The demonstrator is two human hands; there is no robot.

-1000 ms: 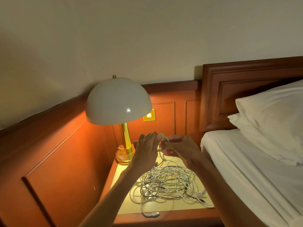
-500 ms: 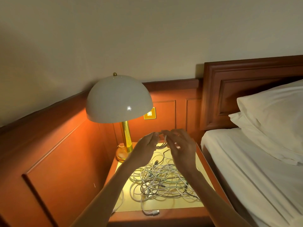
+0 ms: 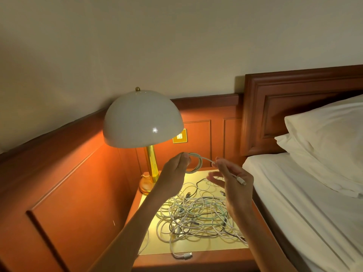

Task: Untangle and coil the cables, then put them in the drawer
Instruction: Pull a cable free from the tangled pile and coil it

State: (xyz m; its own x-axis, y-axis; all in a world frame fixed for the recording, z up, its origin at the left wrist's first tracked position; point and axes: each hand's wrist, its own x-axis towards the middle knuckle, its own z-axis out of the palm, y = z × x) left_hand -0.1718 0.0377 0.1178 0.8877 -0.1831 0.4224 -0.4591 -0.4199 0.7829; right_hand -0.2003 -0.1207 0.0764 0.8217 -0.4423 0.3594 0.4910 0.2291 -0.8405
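You are holding the white cable [image 3: 197, 161] at the centre of the frame, above the table [image 3: 196, 247]. Most of it is gathered in a small loop hanging from your left hand [image 3: 175, 171], whose fingers are curling round the loop's top. Half a second ago your hands were working close together. Now they are drawing apart, and your right hand [image 3: 235, 185] is pinching the free tail between thumb and forefinger, the other fingers loosely spread. I judge this cable is nearly coiled, with only the tail left to wrap.

The tail is running left to right and slightly downward, its plug [image 3: 241, 181] pointing to the lower right. The tangle [image 3: 196, 218] is lying below on the table, right of the lamp [image 3: 143, 118]. No drawer is showing.
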